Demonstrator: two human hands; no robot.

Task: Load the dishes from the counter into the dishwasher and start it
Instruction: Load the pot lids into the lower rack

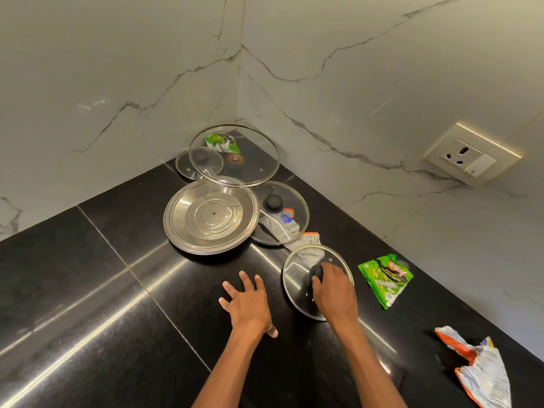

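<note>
a polished black counter (pixel 88 290) runs into a marble-walled corner. crumpled wrappers lie about: a green wrapper (pixel 385 279) just right of the near glass lid (pixel 297 278), an orange-white wrapper (pixel 477 369) further right, and a grey wrapper (pixel 306 240) reaching under that lid. the right hand (pixel 332 293) curls round the lid's black knob. the left hand (pixel 248 304) is beside it, fingers spread, holding nothing. behind sit a steel plate (pixel 210 214) and three more glass lids.

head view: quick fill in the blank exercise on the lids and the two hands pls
1. The right hand grips the black ____ of the small glass lid.
2. The left hand, fingers spread, holds ____.
3. The green wrapper lies to the ____ of that lid.
4. The steel lid rests on the black ____.

Missing words: knob; nothing; right; counter.
</note>
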